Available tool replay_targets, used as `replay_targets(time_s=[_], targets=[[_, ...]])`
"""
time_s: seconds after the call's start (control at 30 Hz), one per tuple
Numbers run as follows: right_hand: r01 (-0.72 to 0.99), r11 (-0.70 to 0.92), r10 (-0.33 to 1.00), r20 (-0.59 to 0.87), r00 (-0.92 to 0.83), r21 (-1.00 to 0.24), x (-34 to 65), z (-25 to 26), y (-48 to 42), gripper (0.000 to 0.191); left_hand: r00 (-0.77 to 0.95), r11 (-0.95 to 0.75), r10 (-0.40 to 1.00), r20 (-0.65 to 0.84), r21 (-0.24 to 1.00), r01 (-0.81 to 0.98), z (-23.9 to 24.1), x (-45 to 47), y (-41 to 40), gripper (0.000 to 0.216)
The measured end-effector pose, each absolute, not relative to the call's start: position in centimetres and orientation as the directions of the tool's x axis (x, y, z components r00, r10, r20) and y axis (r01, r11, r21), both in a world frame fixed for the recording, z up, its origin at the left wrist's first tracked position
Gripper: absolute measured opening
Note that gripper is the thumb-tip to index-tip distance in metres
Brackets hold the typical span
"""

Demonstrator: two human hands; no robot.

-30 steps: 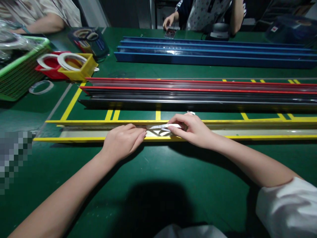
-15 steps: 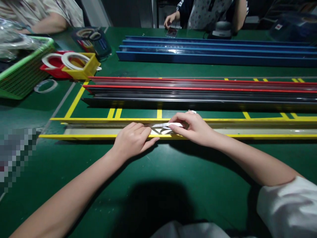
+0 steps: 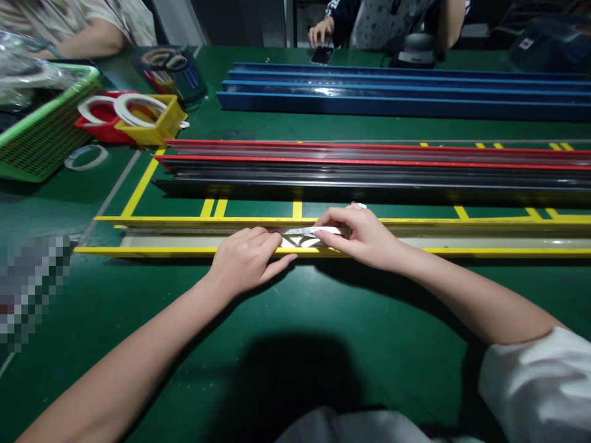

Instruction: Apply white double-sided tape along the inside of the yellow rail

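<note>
A long yellow channel strip (image 3: pixel 462 243) lies across the green table in front of me. My left hand (image 3: pixel 247 258) rests on it with curled fingers pressing down into the channel. Just to its right, my right hand (image 3: pixel 362 237) pinches a strip of white tape (image 3: pixel 314 232) that runs down to the channel between the two hands. The tape's reflection shows on the shiny channel floor.
Behind the yellow strip lie red and black strips (image 3: pixel 369 166) and blue strips (image 3: pixel 397 92). At far left stand a green basket (image 3: pixel 41 135), a yellow bin (image 3: pixel 150 123) and a red bin with tape rolls, plus a loose roll (image 3: pixel 85 157). Two other people sit across the table.
My left hand slid to the right along the yellow strip, closing on my right hand. The stretch of tape between the hands is shorter and lies lower.
</note>
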State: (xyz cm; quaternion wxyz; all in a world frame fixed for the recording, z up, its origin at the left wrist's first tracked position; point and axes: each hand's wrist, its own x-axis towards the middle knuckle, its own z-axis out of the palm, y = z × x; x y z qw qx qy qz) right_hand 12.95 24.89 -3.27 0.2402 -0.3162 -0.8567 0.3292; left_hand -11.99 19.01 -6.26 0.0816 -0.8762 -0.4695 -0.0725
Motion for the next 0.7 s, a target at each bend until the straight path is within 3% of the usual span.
replay_targets(time_s=[0.7], targets=[[0.380, 0.606, 0.693, 0.229, -0.684, -0.698, 12.95, -3.65, 25.03, 0.029, 0.522, -0.528, 0.828, 0.203, -0.028, 0.849, -6.22, -11.88, 18.94, 0.041]])
